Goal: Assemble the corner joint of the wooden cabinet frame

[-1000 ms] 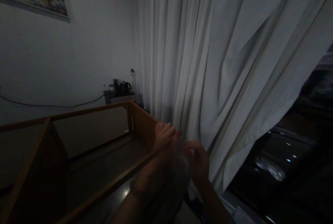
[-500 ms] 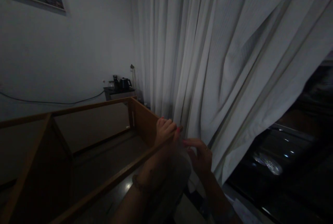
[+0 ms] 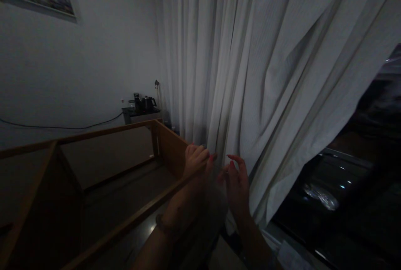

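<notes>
A wooden shelf frame [image 3: 138,216] with an open front lies at the left and reaches toward me. My left hand [image 3: 196,159] is closed around its near right corner, with fingers over the top edge and the wrist beneath the front rail. Just right of that corner, my right hand [image 3: 237,180] is raised, its fingers bent and apart. I see nothing in it, and it does not touch the wood; some of its fingers are blurred. A bracelet [image 3: 164,225] circles my left wrist. Dim light hides the underside of the corner.
A long white curtain [image 3: 216,73] hangs close behind my hands. In the far corner, a black kettle [image 3: 148,103] stands on a small cabinet [image 3: 142,115]. A black cable [image 3: 62,127] runs along the wall. Dark glass [image 3: 332,174] with reflections is at the right.
My right hand has drawn back from the corner and turned upward, its fingers spreading. My left hand keeps its hold on the frame. The view has shifted slightly.
</notes>
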The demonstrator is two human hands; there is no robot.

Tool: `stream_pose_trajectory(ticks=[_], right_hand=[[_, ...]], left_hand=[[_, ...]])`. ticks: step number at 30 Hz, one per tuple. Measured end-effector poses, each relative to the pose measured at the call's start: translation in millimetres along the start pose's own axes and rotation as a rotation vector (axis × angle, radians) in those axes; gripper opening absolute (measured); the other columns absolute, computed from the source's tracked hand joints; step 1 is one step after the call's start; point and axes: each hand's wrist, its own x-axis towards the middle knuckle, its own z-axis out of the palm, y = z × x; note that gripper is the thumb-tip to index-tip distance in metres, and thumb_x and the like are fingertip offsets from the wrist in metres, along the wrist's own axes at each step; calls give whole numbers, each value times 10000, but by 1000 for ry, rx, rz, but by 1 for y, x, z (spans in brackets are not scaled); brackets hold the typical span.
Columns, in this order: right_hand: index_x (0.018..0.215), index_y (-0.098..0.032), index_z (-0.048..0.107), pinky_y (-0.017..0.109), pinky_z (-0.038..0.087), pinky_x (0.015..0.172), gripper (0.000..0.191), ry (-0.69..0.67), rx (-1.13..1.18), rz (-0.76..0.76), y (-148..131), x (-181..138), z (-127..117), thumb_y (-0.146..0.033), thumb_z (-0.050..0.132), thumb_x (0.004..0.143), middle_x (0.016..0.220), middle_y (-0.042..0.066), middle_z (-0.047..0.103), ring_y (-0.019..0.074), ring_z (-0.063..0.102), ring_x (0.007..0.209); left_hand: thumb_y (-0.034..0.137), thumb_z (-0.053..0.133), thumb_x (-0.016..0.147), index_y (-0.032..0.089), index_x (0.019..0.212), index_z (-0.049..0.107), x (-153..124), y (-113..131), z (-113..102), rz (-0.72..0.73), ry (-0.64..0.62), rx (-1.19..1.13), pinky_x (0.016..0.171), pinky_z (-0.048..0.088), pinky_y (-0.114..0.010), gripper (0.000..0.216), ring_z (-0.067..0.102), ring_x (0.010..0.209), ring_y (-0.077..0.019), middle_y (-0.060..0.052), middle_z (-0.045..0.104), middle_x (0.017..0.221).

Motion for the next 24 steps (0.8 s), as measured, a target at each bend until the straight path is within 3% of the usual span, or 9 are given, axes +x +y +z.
stream_pose_trajectory(ticks=[4,9,15,19,21,24], right_hand=[[861,-214,561,251,514,533,187,11,-148,-164,11,3,-14,-400,561,881,631,-25,660,130,624,529],[975,-254,651,307,544,645,153,-93,-495,-479,16,10,-38,-339,618,853,800,9,718,168,674,701],[846,-244,677,303,484,608,77,-101,-683,-734,11,19,-45,-305,631,844,705,14,691,162,622,626],[614,-213,605,267,415,561,284,-51,-674,-591,11,10,-36,-345,577,865,556,-8,587,134,531,545],[550,-203,557,243,390,518,374,-19,-614,-425,9,2,-28,-402,557,867,499,-21,534,120,498,503],[566,-191,544,201,329,397,449,-76,-390,-67,2,-8,-15,-500,481,887,440,-48,475,90,436,393]], left_hand=[[279,342,895,220,647,442,0,0,0,-2,6,12,934,343,-412,274,461,815,-187,-13,510,705],[271,344,893,219,651,429,0,2,-2,4,13,2,936,344,-406,262,468,820,-183,-7,500,703],[278,348,892,221,639,427,0,3,-2,-16,12,-5,932,346,-402,271,465,817,-184,-8,499,700],[275,344,897,220,635,421,1,2,1,-10,29,-4,935,343,-398,279,462,798,-180,-3,487,679],[272,346,897,218,635,421,1,2,2,-3,42,-2,930,341,-399,278,462,785,-178,-1,487,674],[240,331,894,217,646,448,1,3,0,20,41,-5,886,354,-384,275,457,739,-171,1,495,674]])
